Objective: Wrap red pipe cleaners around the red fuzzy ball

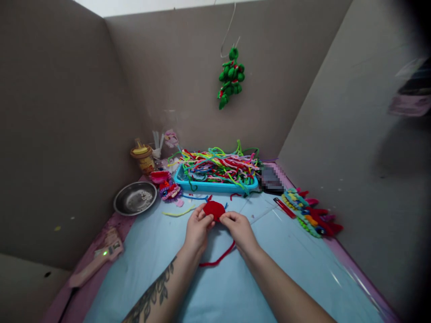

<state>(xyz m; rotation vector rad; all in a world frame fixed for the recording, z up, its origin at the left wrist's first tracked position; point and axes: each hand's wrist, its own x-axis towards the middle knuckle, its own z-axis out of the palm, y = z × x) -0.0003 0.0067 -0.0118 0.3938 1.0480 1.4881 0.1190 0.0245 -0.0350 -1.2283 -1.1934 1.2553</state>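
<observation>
Between my hands is a flat, rounded red piece (214,209) that looks fuzzy, like coiled chenille stem. My left hand (198,227) grips its left and lower edge between thumb and fingers. My right hand (239,228) pinches at its lower right edge, with the fingertips pressed together. A red chenille stem (218,261) curves over the blue table cover below, running from under my right hand toward my left wrist. Whether it joins the red piece is hidden. A bit of blue stem pokes out just behind the piece.
A blue tray (215,185) heaped with colourful chenille stems stands behind my hands. At left are a metal bowl (135,198) with small beads and a pink glue gun (97,264) with a green light. A red cutter (284,208) and fuzzy crafts (311,214) lie right.
</observation>
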